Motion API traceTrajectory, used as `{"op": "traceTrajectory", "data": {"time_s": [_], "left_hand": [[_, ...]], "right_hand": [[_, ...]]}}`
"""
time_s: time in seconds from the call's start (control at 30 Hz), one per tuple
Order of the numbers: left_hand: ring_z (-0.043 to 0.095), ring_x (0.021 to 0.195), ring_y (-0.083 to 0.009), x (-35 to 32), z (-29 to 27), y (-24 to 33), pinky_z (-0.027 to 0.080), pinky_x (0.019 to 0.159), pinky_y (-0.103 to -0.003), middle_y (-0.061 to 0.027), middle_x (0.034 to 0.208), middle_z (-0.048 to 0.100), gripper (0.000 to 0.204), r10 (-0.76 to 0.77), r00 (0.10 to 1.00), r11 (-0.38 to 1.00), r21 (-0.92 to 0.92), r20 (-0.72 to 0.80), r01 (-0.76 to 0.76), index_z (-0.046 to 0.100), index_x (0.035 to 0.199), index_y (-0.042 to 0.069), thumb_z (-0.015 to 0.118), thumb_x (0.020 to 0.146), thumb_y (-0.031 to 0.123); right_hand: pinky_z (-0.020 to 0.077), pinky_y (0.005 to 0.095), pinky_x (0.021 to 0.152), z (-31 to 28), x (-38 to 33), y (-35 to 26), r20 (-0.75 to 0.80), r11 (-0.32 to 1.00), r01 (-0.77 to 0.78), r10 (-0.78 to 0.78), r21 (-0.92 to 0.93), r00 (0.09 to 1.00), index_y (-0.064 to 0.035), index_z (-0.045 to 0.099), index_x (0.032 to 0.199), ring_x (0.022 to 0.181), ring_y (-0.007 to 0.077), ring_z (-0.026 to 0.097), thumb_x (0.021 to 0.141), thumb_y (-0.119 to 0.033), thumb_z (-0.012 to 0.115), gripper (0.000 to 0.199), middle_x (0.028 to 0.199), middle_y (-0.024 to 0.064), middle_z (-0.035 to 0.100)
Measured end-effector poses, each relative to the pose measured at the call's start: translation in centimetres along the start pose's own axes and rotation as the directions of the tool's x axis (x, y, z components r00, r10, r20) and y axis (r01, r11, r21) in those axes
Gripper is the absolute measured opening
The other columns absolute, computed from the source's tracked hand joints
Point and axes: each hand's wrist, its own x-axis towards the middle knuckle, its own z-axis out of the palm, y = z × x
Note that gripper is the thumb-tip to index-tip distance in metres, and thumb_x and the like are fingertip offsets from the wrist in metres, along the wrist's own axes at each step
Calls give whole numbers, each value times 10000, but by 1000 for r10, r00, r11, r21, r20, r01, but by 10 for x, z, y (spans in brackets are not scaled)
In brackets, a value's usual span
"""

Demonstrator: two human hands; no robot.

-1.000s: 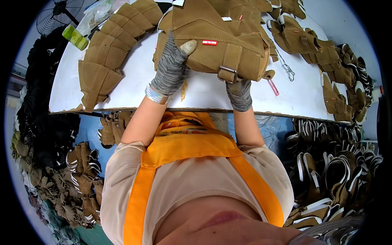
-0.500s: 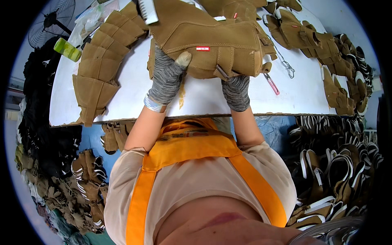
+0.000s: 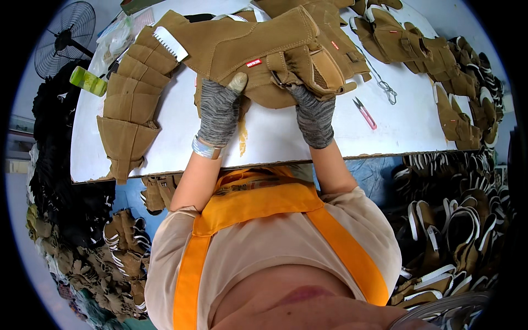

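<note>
A brown suede boot upper (image 3: 231,49) with a small red label, a strap and a buckle is held above the white table. My left hand (image 3: 219,110), in a grey knit glove, grips its near lower edge, thumb on top and the other fingers hidden underneath. At the strap end, my gloved right hand (image 3: 316,115) is closed on the same piece, its fingers partly hidden beneath it. A white toothed strip (image 3: 170,44) sticks out at the upper's left end. More brown uppers (image 3: 341,41) lie just behind it.
On the white table (image 3: 181,132), an overlapping row of brown pieces (image 3: 135,85) lies left, near a green bottle (image 3: 88,81). Pink-handled thread snips (image 3: 365,114) and a wire loop (image 3: 388,91) lie right. Further uppers (image 3: 396,44) cover the right edge. A fan (image 3: 65,41) stands far left.
The boot upper has turned and tilted, so its right end and opening now face me more. My right hand has shifted slightly left along its near edge.
</note>
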Motion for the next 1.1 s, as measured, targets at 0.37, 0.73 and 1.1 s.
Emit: {"op": "traceTrajectory", "data": {"time_s": [0.37, 0.73, 1.1], "left_hand": [[617, 955, -179, -44, 5, 48, 490, 899, -295, -102, 1097, 630, 512, -174, 972, 978, -89, 159, 189, 501, 1333, 5, 597, 968, 351], [449, 1308, -286, -15, 17, 54, 359, 1131, -422, -166, 1441, 431, 677, -373, 905, 716, -558, 202, 420, 329, 1468, 17, 432, 1009, 504], [562, 1203, -284, -26, 32, 49, 481, 1015, -399, -190, 1327, 521, 957, -310, 947, 949, 79, 89, 304, 369, 1435, 6, 327, 882, 786]], "right_hand": [[178, 504, 1136, 11, 64, -54, 531, -57, 756, -746, -652, 402, -417, 658, 1055, 1187, 138, 472, 751, -449, 718, 312, 1115, -122, 618], [245, 454, 1059, 27, 44, -9, 636, -75, 801, -653, -594, 411, -480, 606, 1127, 1247, 162, 408, 782, -312, 660, 387, 1259, -116, 542], [374, 429, 1073, 33, 7, -66, 443, 802, 475, -300, -363, 845, -106, 628, 1243, 1198, 308, 486, 717, -284, 834, 593, 1272, 86, 532]]}}
